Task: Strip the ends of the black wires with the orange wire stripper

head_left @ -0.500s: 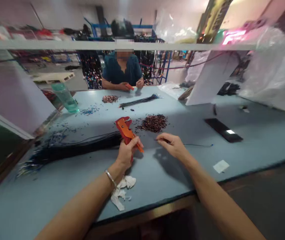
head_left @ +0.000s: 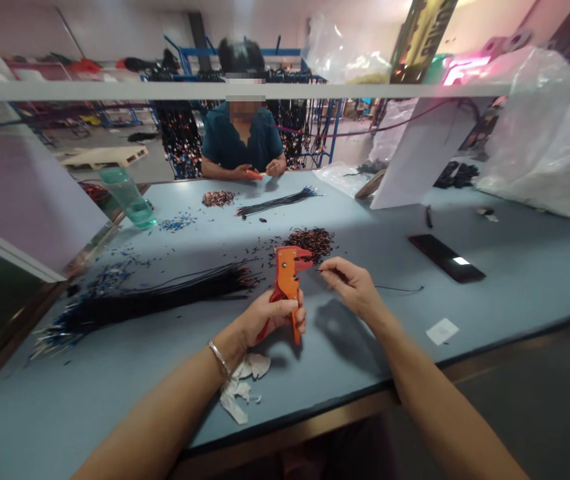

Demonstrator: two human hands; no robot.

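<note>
A bundle of black wires (head_left: 159,303) lies on the table (head_left: 129,393). The left hand (head_left: 275,317) grips orange-and-red pliers (head_left: 287,277), fingers wrapped round; the right hand (head_left: 353,287) pinches a thin wire (head_left: 399,289), its tip near the pliers. Lettering on a gold pack (head_left: 423,43) is unclear.

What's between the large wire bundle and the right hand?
In the head view, the wire stripper, held in the left hand, stands between the black wire bundle and the right hand.
</note>
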